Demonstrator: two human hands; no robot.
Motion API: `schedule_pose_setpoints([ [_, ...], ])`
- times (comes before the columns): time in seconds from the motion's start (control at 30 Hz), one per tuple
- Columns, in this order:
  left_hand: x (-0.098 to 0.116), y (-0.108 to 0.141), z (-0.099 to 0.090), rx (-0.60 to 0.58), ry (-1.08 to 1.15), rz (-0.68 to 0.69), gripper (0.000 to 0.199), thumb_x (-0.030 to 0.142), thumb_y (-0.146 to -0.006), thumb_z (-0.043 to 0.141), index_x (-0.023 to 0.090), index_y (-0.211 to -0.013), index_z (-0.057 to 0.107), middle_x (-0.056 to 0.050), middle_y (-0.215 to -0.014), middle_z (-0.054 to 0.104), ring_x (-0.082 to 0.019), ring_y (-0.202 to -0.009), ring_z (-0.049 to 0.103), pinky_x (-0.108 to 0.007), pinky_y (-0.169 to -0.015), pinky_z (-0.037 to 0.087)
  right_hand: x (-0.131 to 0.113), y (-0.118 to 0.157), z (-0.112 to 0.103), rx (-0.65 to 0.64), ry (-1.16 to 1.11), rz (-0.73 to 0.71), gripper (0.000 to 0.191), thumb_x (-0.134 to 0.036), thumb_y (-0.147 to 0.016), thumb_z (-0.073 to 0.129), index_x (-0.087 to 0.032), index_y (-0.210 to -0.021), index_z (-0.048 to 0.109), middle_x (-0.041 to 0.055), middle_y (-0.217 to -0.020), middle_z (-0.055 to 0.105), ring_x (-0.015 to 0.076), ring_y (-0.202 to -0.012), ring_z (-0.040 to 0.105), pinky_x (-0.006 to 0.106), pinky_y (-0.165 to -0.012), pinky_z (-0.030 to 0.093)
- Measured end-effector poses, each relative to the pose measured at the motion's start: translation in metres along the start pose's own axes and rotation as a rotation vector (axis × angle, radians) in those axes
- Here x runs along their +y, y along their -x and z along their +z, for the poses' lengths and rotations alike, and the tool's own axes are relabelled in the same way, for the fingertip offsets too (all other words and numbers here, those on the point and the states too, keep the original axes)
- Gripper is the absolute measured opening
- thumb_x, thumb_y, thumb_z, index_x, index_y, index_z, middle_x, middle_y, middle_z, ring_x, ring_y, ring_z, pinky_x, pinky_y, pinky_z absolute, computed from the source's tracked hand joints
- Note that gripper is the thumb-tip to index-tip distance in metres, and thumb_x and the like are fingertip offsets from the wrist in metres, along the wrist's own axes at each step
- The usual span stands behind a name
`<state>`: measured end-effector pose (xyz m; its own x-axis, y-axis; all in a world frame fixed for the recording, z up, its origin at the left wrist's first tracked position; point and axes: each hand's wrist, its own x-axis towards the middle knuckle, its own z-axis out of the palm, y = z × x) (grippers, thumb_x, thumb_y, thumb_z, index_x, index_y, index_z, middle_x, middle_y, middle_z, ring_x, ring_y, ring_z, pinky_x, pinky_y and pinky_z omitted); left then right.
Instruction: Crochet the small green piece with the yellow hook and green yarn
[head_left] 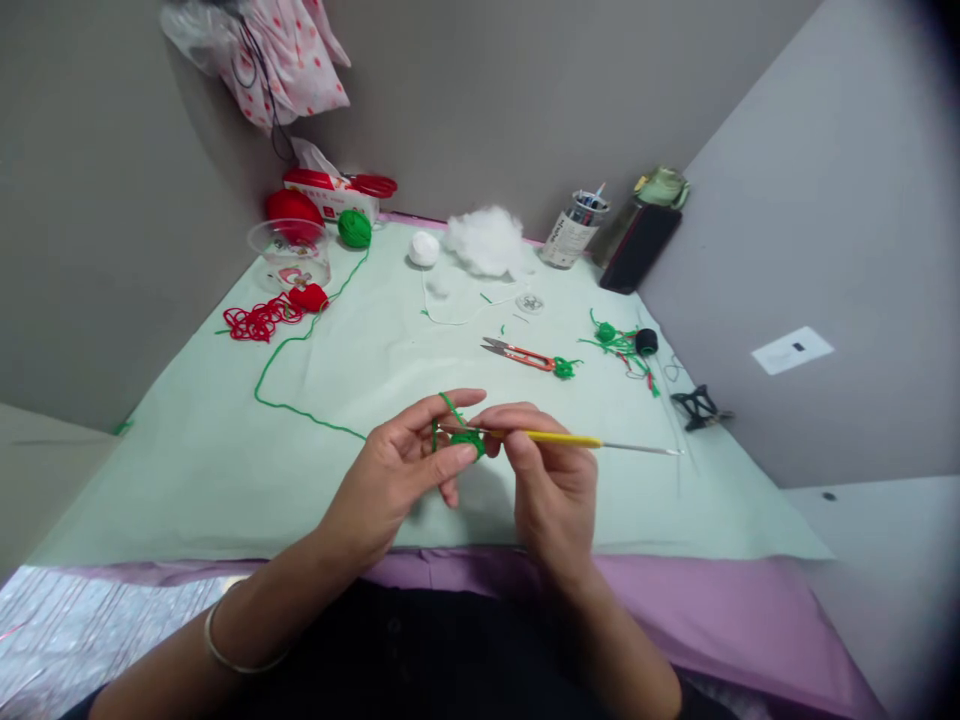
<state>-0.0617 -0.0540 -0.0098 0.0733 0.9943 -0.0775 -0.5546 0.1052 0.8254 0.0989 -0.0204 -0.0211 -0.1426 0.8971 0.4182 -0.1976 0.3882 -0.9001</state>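
Between thumb and fingers, my left hand [409,455] pinches a small green crochet piece [466,440]. A strand of green yarn [289,405] loops over its raised index finger and trails across the table to a green yarn ball [354,229] at the back left. My right hand [551,480] is closed round a crochet hook [566,438] with a yellow handle. The hook's left end meets the green piece, and its other metal end points right. Fingers partly cover the piece, so the stitches cannot be made out.
Orange thread snips [525,355] lie beyond my hands. White stuffing [487,243] and a white yarn ball [424,249] sit at the back. Red yarn [259,320] and a clear plastic tub [292,262] are left; green scraps [619,345], a pen jar [571,235] and a phone [641,248] right.
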Motion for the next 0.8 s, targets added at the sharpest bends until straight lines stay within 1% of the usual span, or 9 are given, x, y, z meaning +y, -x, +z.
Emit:
schedule_pose_setpoints([
  [0.07,-0.003,0.001,-0.002,-0.03,-0.052,0.003,0.031,0.026,-0.09,0.086,0.031,-0.12,0.084,0.0,-0.094,0.076,-0.009,-0.075,0.068,-0.018,-0.072,0.06,0.001,0.0,0.0,0.018,-0.025,0.047,0.015,-0.032,-0.104,0.069,-0.028,-0.103,0.083,0.0023,-0.093,0.079,0.0144,-0.077,0.068,0.03,-0.071,0.057],
  [0.1,-0.004,0.002,-0.004,-0.043,-0.063,-0.002,0.03,0.027,-0.092,0.085,0.031,-0.121,0.084,-0.001,-0.097,0.077,-0.011,-0.084,0.071,-0.02,-0.08,0.061,0.001,0.0,-0.001,0.028,-0.061,0.075,0.015,-0.033,-0.104,0.069,-0.028,-0.103,0.083,0.0017,-0.091,0.078,0.0139,-0.074,0.068,0.029,-0.07,0.057],
  [0.17,-0.004,0.002,-0.007,-0.057,-0.064,-0.014,0.029,0.028,-0.092,0.084,0.031,-0.121,0.084,-0.002,-0.098,0.077,-0.015,-0.093,0.073,-0.025,-0.088,0.062,0.001,-0.001,-0.002,0.036,-0.135,0.126,0.017,-0.036,-0.104,0.068,-0.027,-0.1,0.082,0.0011,-0.086,0.077,0.0131,-0.071,0.067,0.028,-0.068,0.057],
  [0.23,-0.003,0.002,-0.008,-0.044,-0.06,-0.008,0.03,0.028,-0.09,0.086,0.031,-0.119,0.084,0.0,-0.094,0.073,-0.014,-0.089,0.072,-0.025,-0.083,0.062,0.0,-0.003,-0.002,0.04,-0.163,0.153,0.02,-0.038,-0.104,0.067,-0.025,-0.097,0.08,0.0015,-0.085,0.077,0.0129,-0.068,0.066,0.029,-0.067,0.058],
  [0.33,0.001,0.002,-0.006,0.005,-0.08,0.008,0.029,0.028,-0.088,0.087,0.029,-0.117,0.085,0.0,-0.089,0.067,-0.013,-0.082,0.067,-0.024,-0.076,0.06,-0.001,-0.005,-0.003,0.041,-0.154,0.136,0.022,-0.039,-0.105,0.065,-0.022,-0.096,0.076,0.0027,-0.086,0.079,0.0135,-0.065,0.068,0.03,-0.066,0.059],
  [0.5,0.003,0.004,-0.005,0.029,-0.14,0.024,0.028,0.029,-0.089,0.086,0.028,-0.117,0.085,-0.002,-0.092,0.07,-0.015,-0.083,0.065,-0.027,-0.081,0.058,-0.001,-0.003,-0.005,-0.005,-0.105,0.097,0.022,-0.037,-0.109,0.058,-0.023,-0.1,0.073,0.0023,-0.088,0.08,0.0141,-0.066,0.071,0.031,-0.067,0.061],
  [0.6,0.002,0.005,-0.008,0.041,-0.206,0.045,0.028,0.03,-0.09,0.084,0.029,-0.118,0.085,-0.002,-0.092,0.071,-0.017,-0.085,0.064,-0.028,-0.083,0.056,-0.003,0.001,-0.003,-0.006,-0.041,0.027,0.021,-0.034,-0.11,0.056,-0.023,-0.104,0.072,0.003,-0.092,0.08,0.0145,-0.07,0.073,0.031,-0.068,0.062],
  [0.7,0.001,0.005,-0.009,0.061,-0.264,0.064,0.028,0.032,-0.089,0.086,0.031,-0.117,0.085,-0.001,-0.09,0.072,-0.017,-0.087,0.064,-0.027,-0.084,0.054,-0.005,0.005,-0.001,0.014,0.006,-0.038,0.019,-0.03,-0.11,0.055,-0.023,-0.107,0.073,0.0032,-0.095,0.081,0.0141,-0.073,0.074,0.03,-0.07,0.063],
  [0.8,0.001,0.006,-0.008,0.093,-0.285,0.069,0.029,0.031,-0.086,0.089,0.033,-0.115,0.085,0.001,-0.089,0.071,-0.015,-0.086,0.065,-0.025,-0.084,0.054,-0.007,0.005,0.0,0.02,0.033,-0.06,0.02,-0.027,-0.111,0.054,-0.024,-0.108,0.073,0.0027,-0.096,0.081,0.0138,-0.074,0.075,0.031,-0.071,0.064],
])
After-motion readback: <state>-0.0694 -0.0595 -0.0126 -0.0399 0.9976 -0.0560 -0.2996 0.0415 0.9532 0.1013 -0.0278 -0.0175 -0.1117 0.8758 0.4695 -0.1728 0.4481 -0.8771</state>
